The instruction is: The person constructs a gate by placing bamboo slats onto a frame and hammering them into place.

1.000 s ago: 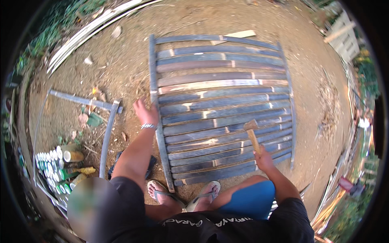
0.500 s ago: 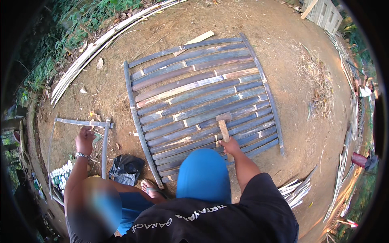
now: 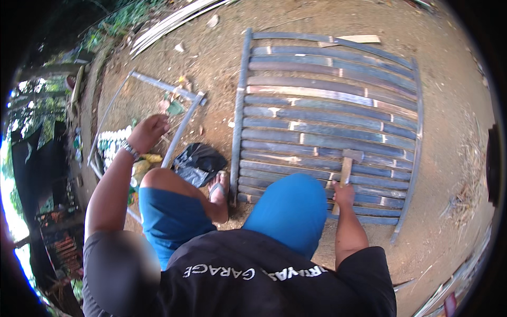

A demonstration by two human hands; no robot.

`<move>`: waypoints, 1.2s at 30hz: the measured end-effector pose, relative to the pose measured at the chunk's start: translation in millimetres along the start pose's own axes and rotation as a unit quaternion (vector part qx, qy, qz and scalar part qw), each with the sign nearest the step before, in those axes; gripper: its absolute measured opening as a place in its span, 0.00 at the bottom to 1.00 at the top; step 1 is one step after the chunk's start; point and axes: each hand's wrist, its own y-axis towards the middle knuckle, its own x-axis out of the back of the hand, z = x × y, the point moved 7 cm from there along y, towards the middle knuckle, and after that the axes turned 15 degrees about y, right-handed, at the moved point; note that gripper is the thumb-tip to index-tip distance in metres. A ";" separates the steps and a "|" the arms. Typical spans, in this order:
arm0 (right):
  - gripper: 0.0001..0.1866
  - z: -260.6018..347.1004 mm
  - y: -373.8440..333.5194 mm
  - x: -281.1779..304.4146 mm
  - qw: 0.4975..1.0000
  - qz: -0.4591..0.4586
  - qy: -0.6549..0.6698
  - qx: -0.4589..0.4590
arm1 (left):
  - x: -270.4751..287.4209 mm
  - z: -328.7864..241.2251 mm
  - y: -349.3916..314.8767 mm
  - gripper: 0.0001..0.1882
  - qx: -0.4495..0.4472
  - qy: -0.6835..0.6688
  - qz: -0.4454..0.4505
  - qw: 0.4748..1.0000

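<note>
My right hand (image 3: 344, 195) is closed around the wooden handle of a hammer (image 3: 347, 168). Its dark metal head rests on or just above a large panel of dark bamboo slats (image 3: 338, 130); contact is hard to judge. The slats run between a left rail (image 3: 238, 121) and a right rail (image 3: 416, 137), and the panel lies on the ground in front of me. My left hand (image 3: 150, 133), with a bracelet at the wrist, is raised near a smaller bamboo frame (image 3: 182, 127). Its fingers are curled in, and whatever they may hold cannot be made out.
A black plastic bag (image 3: 199, 162) lies beside my sandalled foot (image 3: 217, 193). White items (image 3: 113, 141) sit in the small frame. Pale bamboo strips (image 3: 171, 25) are stacked at the far left, and a light wood piece (image 3: 362, 39) lies at the panel's far edge. Dry straw (image 3: 467, 185) covers ground at right.
My view has swung left, so the panel appears farther right. My left hand has curled its fingers more. The hammer stays in my right hand over the near slats.
</note>
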 end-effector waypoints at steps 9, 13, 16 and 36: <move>0.26 18.7 -7.9 13.3 0.991 -0.048 -0.095 0.075 | -162.7 66.8 16.3 0.55 0.060 0.250 0.157 0.953; 0.26 39.6 -21.9 9.1 0.993 -0.033 -0.099 0.051 | -258.3 141.8 -4.9 0.41 0.056 0.147 0.146 0.977; 0.26 41.2 -22.2 11.3 0.988 -0.047 -0.135 0.056 | -262.0 156.7 -10.4 0.15 0.115 0.189 0.047 0.974; 0.27 13.6 -5.2 1.0 1.000 0.010 -0.013 0.016 | -110.3 202.1 -93.8 0.25 0.153 0.171 0.086 0.969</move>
